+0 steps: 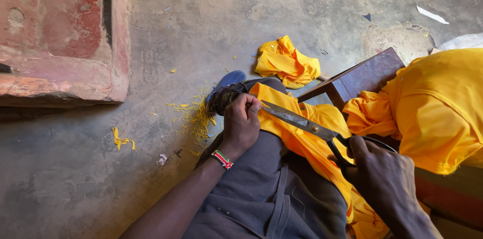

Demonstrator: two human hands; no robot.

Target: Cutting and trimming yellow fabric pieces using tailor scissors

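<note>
My left hand point(240, 123) pinches the end of a yellow fabric strip point(302, 138) that lies along my grey-trousered leg, near the knee. A beaded bracelet point(222, 159) sits on that wrist. My right hand point(380, 176) grips the black handles of large metal scissors point(297, 120). Their blades point left toward my left hand's fingers, just above the fabric's edge.
A crumpled yellow cloth point(287, 62) lies on the concrete floor beyond my knee. A large yellow fabric heap point(432, 103) rests on a dark wooden bench point(359, 75) at right. Yellow threads and scraps point(193, 115) litter the floor. A red-painted concrete step point(60, 32) stands at upper left.
</note>
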